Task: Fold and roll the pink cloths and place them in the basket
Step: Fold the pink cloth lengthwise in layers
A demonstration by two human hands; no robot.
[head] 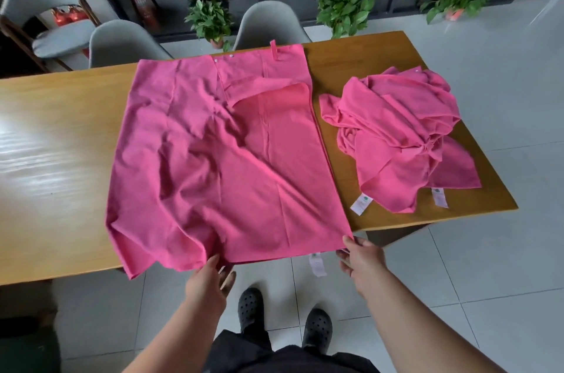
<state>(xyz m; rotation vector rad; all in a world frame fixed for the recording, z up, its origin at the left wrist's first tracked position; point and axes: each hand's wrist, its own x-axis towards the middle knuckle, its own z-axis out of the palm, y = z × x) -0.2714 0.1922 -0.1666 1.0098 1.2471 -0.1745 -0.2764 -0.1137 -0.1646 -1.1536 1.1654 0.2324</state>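
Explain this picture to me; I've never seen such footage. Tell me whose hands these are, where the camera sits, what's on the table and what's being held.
No machine here: these are a person's two bare hands, filmed by a camera worn on the head, looking forward and down. On the wooden table lies one spread pink cloth, with a crumpled pile of pink cloths to its right. The left hand grips the spread cloth's near edge; the right hand pinches its near right corner.
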